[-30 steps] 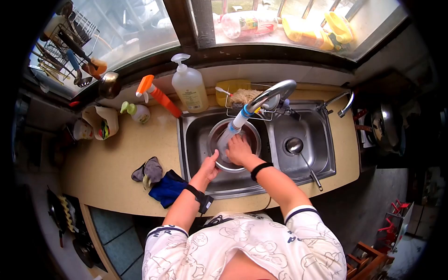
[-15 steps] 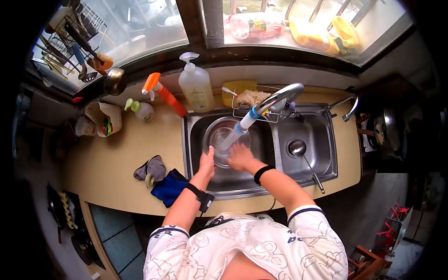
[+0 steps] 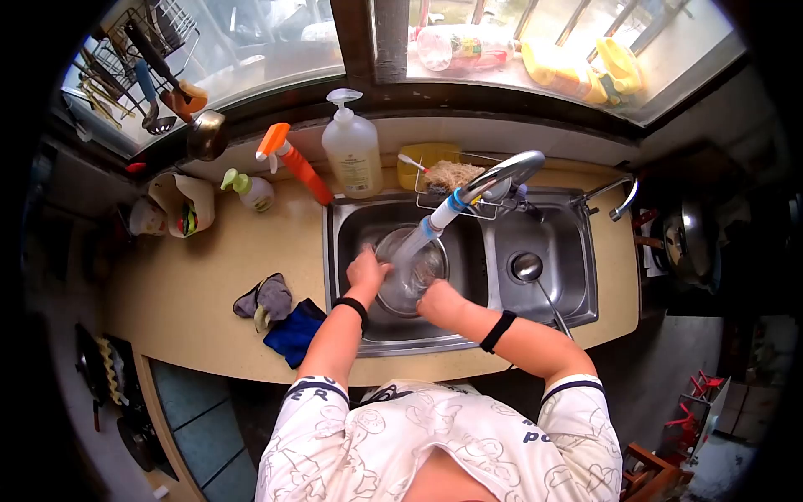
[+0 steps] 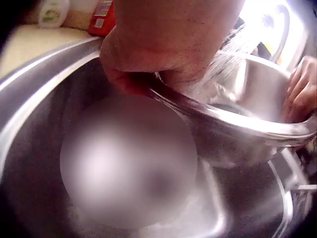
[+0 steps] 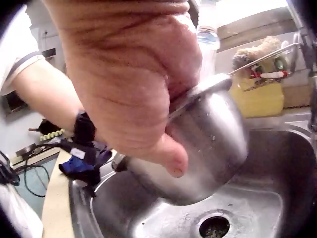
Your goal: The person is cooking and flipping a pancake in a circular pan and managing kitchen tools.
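A round metal pot (image 3: 407,303) is held in the left basin beneath the running faucet (image 3: 435,219); in the right wrist view the pot (image 5: 213,144) is tilted and raised above the basin floor. My left hand (image 3: 366,272) grips its left rim; the left wrist view shows that hand (image 4: 168,44) with fingers curled over the rim (image 4: 233,119). On the near right side my right hand (image 3: 442,305) pinches the rim, its thumb (image 5: 174,157) against the outer wall. Water streams into the pot.
A ladle (image 3: 527,267) lies in the right basin. Left of the sink are a blue cloth (image 3: 294,333), a grey cloth (image 3: 273,299) and an orange spray bottle (image 3: 303,173). A pump bottle (image 3: 352,151) and wire rack (image 3: 456,180) stand behind.
My left hand has moved up along the pot's left rim. My right hand has gone from inside the pot to its near right rim, and the pot has tilted.
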Demonstrator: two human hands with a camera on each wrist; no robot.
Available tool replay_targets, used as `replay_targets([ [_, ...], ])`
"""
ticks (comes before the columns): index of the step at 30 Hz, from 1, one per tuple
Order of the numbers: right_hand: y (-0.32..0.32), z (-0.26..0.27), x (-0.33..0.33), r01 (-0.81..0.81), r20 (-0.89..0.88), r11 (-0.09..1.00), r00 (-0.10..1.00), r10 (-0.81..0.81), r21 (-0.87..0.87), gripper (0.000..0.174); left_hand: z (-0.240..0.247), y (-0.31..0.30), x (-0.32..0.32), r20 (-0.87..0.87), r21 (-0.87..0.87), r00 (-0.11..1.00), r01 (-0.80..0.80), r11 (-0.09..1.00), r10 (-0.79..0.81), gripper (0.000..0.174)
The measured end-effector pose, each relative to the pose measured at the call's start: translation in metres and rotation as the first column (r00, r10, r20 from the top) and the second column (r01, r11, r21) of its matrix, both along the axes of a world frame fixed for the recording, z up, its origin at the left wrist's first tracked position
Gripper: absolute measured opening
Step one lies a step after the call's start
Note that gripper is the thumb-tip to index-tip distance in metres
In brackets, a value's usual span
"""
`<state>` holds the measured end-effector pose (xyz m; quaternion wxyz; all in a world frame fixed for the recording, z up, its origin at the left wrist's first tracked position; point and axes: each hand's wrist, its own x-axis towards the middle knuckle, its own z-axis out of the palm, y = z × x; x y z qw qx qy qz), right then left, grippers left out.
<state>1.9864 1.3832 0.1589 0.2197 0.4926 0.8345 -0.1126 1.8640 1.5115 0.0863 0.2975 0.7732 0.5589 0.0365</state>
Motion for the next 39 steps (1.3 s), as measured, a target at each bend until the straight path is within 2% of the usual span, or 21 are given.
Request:
replay_targets([
  [1,-0.004,-0.006,-0.002,-0.036,0.014,0.997,0.999,0.035,0.063,0.012,0.000,0.004,0.003,-0.114,-0.029,0.989,0.089,0.996,-0.091,0.050],
  [4,-0.001,0.001,0.000,0.029,0.023,0.999,0.999,-0.029,0.023,0.012,-0.010,0.005,0.006,-0.178,-0.027,0.980,0.082,0.996,-0.086,0.049],
  [7,-0.006,-0.010,0.015,0.046,-0.081,0.998,0.996,-0.043,0.037,0.008,-0.012,0.000,0.006,-0.066,-0.052,0.997,-0.045,0.998,0.041,0.044],
  [9,-0.012,-0.021,0.021,0.129,-0.167,0.977,0.981,-0.100,0.172,0.007,-0.027,-0.008,0.002,0.133,-0.053,0.981,-0.136,0.989,0.141,0.043],
  [11,-0.013,-0.022,0.025,0.166,-0.226,0.971,0.966,-0.125,0.175,0.005,-0.044,-0.020,-0.008,0.164,-0.037,0.981,-0.101,0.994,0.106,0.038],
  [13,-0.012,-0.022,0.028,0.230,-0.333,0.959,0.929,-0.164,0.169,0.003,-0.027,-0.034,-0.015,0.488,-0.483,0.758,-0.177,0.857,0.432,0.037],
  [14,-0.011,-0.021,0.032,0.260,-0.384,0.952,0.905,-0.181,0.164,0.004,-0.019,-0.033,-0.024,0.431,-0.715,0.727,-0.087,0.694,0.535,0.045],
  [15,-0.009,-0.021,0.037,0.260,-0.385,0.952,0.905,-0.180,0.165,0.004,-0.007,-0.037,-0.028,0.431,-0.714,0.727,-0.088,0.695,0.534,0.045],
  [17,-0.003,-0.020,0.048,0.287,-0.653,0.941,0.750,-0.104,0.180,0.014,0.011,-0.042,-0.036,0.352,-0.876,0.685,0.001,0.483,0.638,0.065],
  [18,0.001,-0.016,0.052,0.327,-0.669,0.938,0.723,-0.170,0.116,0.023,0.006,-0.040,-0.040,0.306,-0.891,0.676,-0.045,0.452,0.670,0.086],
  [21,0.012,-0.002,0.058,0.434,-0.650,0.899,0.702,-0.292,0.064,0.022,-0.005,-0.029,-0.039,0.339,-0.915,0.609,0.036,0.402,0.717,0.097],
  [23,0.013,-0.007,0.058,0.464,-0.650,0.881,0.697,-0.302,0.089,0.022,-0.014,-0.021,-0.033,0.383,-0.886,0.567,0.003,0.463,0.729,0.086],
  [25,0.012,-0.003,0.051,0.370,-0.615,0.906,0.769,-0.175,0.204,0.023,-0.026,-0.013,-0.028,0.414,-0.857,0.698,0.083,0.509,0.584,0.073],
  [26,0.010,-0.002,0.043,0.294,-0.573,0.924,0.813,-0.107,0.245,0.017,-0.033,-0.009,-0.026,0.347,-0.811,0.837,0.041,0.584,0.423,0.058],
  [27,0.009,-0.001,0.033,0.226,-0.499,0.927,0.865,-0.049,0.300,0.008,-0.034,-0.009,-0.021,0.348,-0.813,0.835,0.042,0.581,0.426,0.058],
  [28,0.006,0.003,0.022,0.195,-0.475,0.931,0.880,-0.027,0.308,0.006,-0.038,-0.010,-0.015,0.292,-0.653,0.949,0.107,0.750,0.119,0.052],
  [29,0.004,0.006,0.014,0.163,-0.449,0.935,0.893,-0.004,0.316,0.007,-0.043,-0.011,-0.011,0.150,-0.470,0.972,0.231,0.852,-0.180,0.046],
  [30,0.002,0.009,0.009,0.160,-0.444,0.936,0.896,-0.004,0.315,0.007,-0.038,-0.012,-0.004,0.067,-0.405,0.969,0.244,0.881,-0.237,0.044],
  [31,0.000,0.010,0.005,0.120,-0.415,0.933,0.909,0.034,0.340,0.007,-0.034,-0.015,0.002,0.073,-0.405,0.969,0.246,0.881,-0.237,0.044],
  [34,-0.002,0.022,0.009,0.083,-0.398,0.935,0.915,0.065,0.344,0.008,-0.020,-0.023,0.023,-0.199,-0.245,0.968,0.104,0.964,-0.155,0.053],
  [39,-0.012,0.001,0.044,0.079,-0.465,0.924,0.878,0.114,0.375,0.008,-0.053,-0.003,0.004,-0.093,-0.262,0.996,-0.031,0.965,0.007,0.043],
])
